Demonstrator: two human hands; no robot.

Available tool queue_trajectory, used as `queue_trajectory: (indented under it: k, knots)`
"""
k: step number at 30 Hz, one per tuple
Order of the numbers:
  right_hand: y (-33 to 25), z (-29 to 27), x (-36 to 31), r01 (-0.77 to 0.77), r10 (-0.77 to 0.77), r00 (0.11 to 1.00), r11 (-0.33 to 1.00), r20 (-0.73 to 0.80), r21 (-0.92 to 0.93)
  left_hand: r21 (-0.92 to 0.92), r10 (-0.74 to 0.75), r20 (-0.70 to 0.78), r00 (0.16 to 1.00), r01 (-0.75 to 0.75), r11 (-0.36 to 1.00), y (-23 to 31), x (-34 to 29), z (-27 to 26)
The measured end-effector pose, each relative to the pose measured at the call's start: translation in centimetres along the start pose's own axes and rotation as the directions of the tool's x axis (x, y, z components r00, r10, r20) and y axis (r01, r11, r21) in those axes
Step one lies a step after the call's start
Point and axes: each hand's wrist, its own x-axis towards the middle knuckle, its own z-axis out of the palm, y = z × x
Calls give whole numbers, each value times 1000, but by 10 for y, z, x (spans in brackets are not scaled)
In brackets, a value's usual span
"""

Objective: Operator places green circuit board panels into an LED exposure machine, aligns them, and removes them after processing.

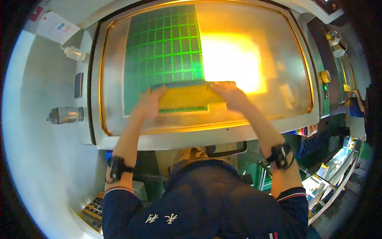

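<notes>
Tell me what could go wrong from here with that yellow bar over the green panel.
Held between the left hand and right hand, the yellow bar reaches past the green panel's right edge, so it might catch there and shift the panel. The bright glare beside that edge could hide marks or misalignment. Contact with the panel is unclear in the blur; uneven hand pressure might scuff it.

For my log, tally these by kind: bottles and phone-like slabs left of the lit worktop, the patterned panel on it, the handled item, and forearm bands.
Bottles: 2 (translucent white plastic bottle, grey cylindrical bottle)
Black rectangular phone-like slab: 1
Green grid-patterned rectangular panel: 1
Yellow oblong item: 1, between left hand and right hand
Black forearm bands: 2
Total: 7
</notes>
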Motion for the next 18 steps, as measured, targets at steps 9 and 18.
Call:
queue_trajectory:
  k: [9,18]
  knots:
    - [181,-82,300,-51,2,974,975,-225,-215,101,-11,-315,949,45,994,-130,320,-107]
    - [256,-161,420,-29,11,988,993,-151,-116,37,-45,-146,988,51,998,-188,443,-167]
